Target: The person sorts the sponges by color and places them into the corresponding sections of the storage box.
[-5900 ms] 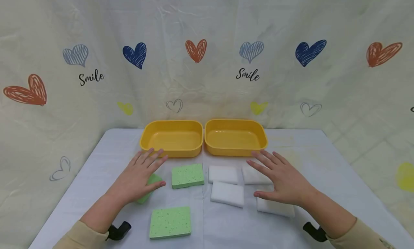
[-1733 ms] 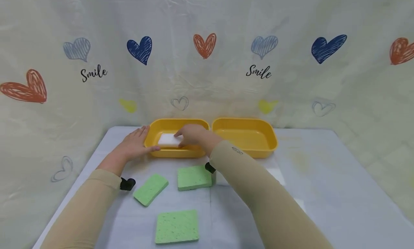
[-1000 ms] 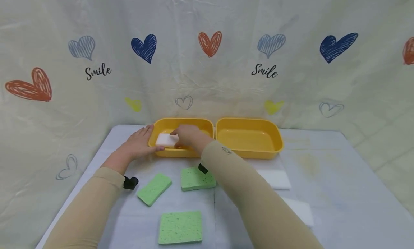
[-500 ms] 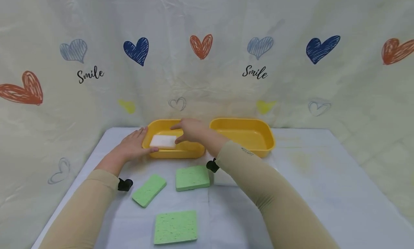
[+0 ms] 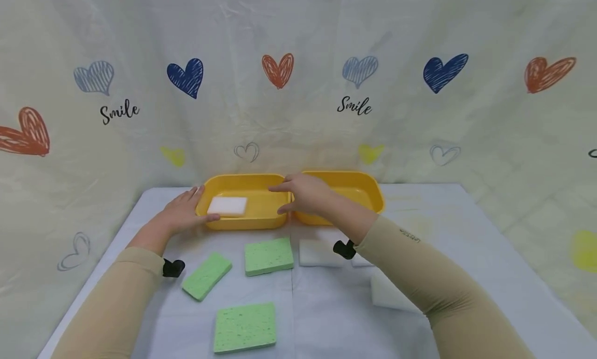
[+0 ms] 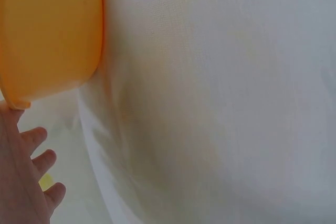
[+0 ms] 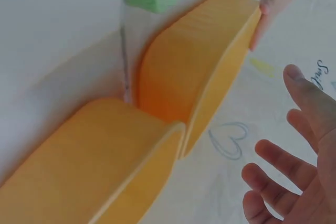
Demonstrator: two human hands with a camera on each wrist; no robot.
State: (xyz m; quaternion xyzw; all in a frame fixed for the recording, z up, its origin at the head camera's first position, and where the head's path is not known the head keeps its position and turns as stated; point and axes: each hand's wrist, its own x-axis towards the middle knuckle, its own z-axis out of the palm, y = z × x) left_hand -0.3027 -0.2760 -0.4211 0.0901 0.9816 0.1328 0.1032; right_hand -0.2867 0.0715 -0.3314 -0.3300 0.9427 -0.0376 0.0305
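In the head view a white sponge (image 5: 227,206) lies flat in the left end of the left yellow bin (image 5: 247,223). The left hand (image 5: 179,211) rests against that bin's left end, thumb at the front rim; the left wrist view shows its other fingers spread apart. Above the gap between the two bins is the right hand (image 5: 310,194), holding nothing. Its fingers (image 7: 278,163) are spread in the right wrist view. The right yellow bin (image 5: 380,199) stands beside the left one, partly covered by the right hand; no sponge shows in its visible part.
Three green sponges, one in front (image 5: 245,327), one mid-table (image 5: 269,256) and one tilted (image 5: 207,277), lie on the white-covered table (image 5: 326,317). More white sponges lie right of centre, one nearest the middle (image 5: 319,253), another (image 5: 392,292) partly under the right sleeve.
Earlier, the right hand was in the left bin with the white sponge. It has released it and moved right. The left hand has stayed at the bin's left end since then.
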